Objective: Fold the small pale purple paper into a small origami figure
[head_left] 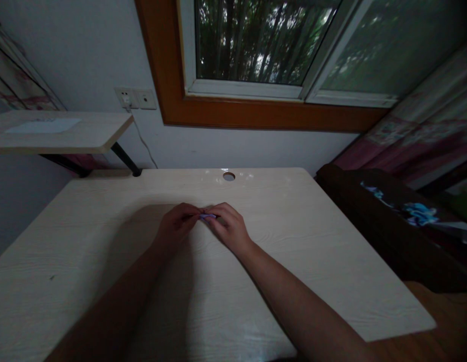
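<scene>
Between my two hands, just above or on the desk top (226,281), is a small, thin purple piece (208,216); it may be folded paper, but its kind is too small to make out. My left hand (177,223) pinches its left end with thumb and fingertips. From the other side my right hand (230,226) grips the right end, fingers closed. The fingertips of both hands nearly meet and hide most of the piece.
A round cable hole (229,176) lies near the desk's back edge. On the left stands a raised shelf (105,141) bearing a white sheet (45,125). A cable hangs from the wall socket (128,98). Dark furniture (388,236) with blue items stands at the right.
</scene>
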`<state>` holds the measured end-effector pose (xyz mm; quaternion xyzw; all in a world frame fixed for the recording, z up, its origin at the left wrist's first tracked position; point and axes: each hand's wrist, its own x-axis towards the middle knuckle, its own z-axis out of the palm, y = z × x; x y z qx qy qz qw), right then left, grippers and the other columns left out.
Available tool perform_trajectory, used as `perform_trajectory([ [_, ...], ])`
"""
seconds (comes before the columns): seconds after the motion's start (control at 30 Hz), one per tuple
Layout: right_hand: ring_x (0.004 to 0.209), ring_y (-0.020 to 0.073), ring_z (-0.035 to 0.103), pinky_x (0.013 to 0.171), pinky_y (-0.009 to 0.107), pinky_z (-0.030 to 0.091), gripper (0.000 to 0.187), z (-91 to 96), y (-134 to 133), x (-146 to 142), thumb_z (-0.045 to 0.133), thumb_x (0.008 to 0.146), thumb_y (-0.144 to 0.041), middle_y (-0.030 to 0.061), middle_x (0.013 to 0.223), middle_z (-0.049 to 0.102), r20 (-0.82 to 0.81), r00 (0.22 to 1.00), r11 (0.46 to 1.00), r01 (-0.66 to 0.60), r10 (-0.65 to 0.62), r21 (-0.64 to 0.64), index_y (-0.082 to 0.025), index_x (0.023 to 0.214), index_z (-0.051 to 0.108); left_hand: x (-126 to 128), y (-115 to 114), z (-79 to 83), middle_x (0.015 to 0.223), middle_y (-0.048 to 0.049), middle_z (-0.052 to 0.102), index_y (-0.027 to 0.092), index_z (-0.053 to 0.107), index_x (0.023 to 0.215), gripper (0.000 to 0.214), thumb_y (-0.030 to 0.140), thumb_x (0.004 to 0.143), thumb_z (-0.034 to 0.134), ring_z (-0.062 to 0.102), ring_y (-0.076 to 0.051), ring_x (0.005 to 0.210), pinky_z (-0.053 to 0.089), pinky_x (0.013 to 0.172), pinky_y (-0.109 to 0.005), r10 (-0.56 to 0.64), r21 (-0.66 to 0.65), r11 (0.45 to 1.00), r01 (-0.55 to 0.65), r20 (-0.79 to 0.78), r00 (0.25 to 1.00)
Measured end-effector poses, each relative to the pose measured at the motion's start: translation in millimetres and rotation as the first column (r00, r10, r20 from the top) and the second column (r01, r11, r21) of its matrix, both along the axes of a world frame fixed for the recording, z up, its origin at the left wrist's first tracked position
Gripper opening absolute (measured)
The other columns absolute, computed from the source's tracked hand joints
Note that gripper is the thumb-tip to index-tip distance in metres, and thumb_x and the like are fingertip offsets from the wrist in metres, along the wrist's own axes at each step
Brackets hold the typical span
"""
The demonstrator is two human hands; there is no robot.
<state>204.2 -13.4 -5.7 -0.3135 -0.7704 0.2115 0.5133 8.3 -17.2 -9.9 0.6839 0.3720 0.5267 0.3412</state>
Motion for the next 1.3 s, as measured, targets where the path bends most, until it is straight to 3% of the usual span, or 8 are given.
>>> perform_trajectory([
  [0.13,0.093,0.0177,0.065,0.084,0.033,0.054,0.017,-2.3,0.9,-0.1,0.060,0.093,-0.021,0.0068,0.100,0.070,0.022,1.000,1.000,-0.005,0.006,-0.002,-0.024,0.108,0.068,0.3,0.6,-2.4,0.098,-0.0071,0.068,0.020,0.068,0.098,0.015,0.026,0.085,0.069,0.066,-0.018,0.090,0.055,0.080,-0.030,-0.017,0.026,1.000,0.018,-0.038,0.999],
  [0.27,0.093,0.0180,0.064,0.084,0.033,0.054,0.017,-2.9,1.0,-0.9,0.060,0.093,-0.022,0.0074,0.099,0.069,0.057,0.998,1.000,-0.014,0.014,0.006,-0.023,0.108,0.067,0.0,1.4,-1.0,0.092,-0.0069,0.068,0.021,0.071,0.098,0.016,0.028,0.084,0.070,0.065,-0.017,0.084,0.056,0.074,-0.028,0.036,0.079,0.997,-0.025,-0.138,0.990],
  [0.4,0.089,0.0181,0.065,0.081,0.032,0.054,0.016,-1.1,0.9,-0.9,0.061,0.092,-0.026,0.0068,0.096,0.070,0.071,0.997,1.000,0.007,-0.005,-0.019,-0.024,0.107,0.067,-1.1,3.6,-1.5,0.091,-0.0068,0.068,0.021,0.071,0.094,0.013,0.030,0.086,0.068,0.065,-0.017,0.083,0.055,0.073,-0.029,0.060,0.096,0.994,-0.046,-0.143,0.988],
  [0.63,0.083,0.0165,0.064,0.078,0.030,0.052,0.015,-1.9,1.8,0.7,0.062,0.091,-0.025,0.0050,0.092,0.069,0.011,0.997,0.993,0.079,-0.078,-0.085,-0.023,0.104,0.068,-2.4,9.0,-11.3,0.083,-0.0027,0.066,0.020,0.067,0.087,0.013,0.032,0.085,0.067,0.064,-0.015,0.076,0.053,0.072,-0.027,0.118,-0.068,0.990,-0.123,-0.074,0.990],
  [0.8,0.086,0.0162,0.066,0.079,0.029,0.052,0.013,-3.4,2.6,1.2,0.059,0.092,-0.023,0.0050,0.094,0.070,-0.043,0.995,0.989,0.087,-0.093,-0.121,-0.021,0.102,0.068,-0.8,10.5,-11.7,0.084,-0.0033,0.066,0.018,0.064,0.088,0.016,0.034,0.086,0.066,0.065,-0.015,0.077,0.055,0.073,-0.028,0.092,-0.170,0.982,-0.087,0.022,0.996],
  [0.93,0.087,0.0167,0.066,0.080,0.030,0.053,0.013,-2.5,2.2,2.0,0.058,0.093,-0.023,0.0052,0.095,0.071,-0.036,0.997,0.990,0.070,-0.074,-0.123,-0.022,0.102,0.067,-0.1,11.9,-10.5,0.086,-0.0042,0.067,0.019,0.066,0.091,0.018,0.035,0.084,0.068,0.065,-0.016,0.079,0.055,0.075,-0.029,0.041,-0.139,0.989,-0.044,-0.027,0.999],
  [1.07,0.090,0.0174,0.066,0.082,0.031,0.052,0.015,-0.9,1.1,2.0,0.056,0.094,-0.022,0.0051,0.097,0.071,0.013,0.999,0.994,0.046,-0.045,-0.101,-0.023,0.104,0.067,-0.1,13.0,-10.9,0.085,-0.0028,0.067,0.019,0.066,0.088,0.017,0.035,0.082,0.070,0.065,-0.015,0.078,0.054,0.073,-0.028,0.065,-0.108,0.992,-0.071,-0.063,0.996],
  [1.3,0.086,0.0176,0.064,0.079,0.031,0.052,0.012,-0.8,0.3,2.3,0.056,0.093,-0.021,0.0052,0.093,0.069,-0.004,0.992,0.988,0.128,-0.129,-0.087,-0.022,0.100,0.065,-0.6,11.7,-9.9,0.083,-0.0022,0.066,0.021,0.067,0.086,0.014,0.035,0.084,0.068,0.064,-0.015,0.076,0.054,0.071,-0.028,0.074,-0.063,0.995,-0.081,-0.101,0.992],
])
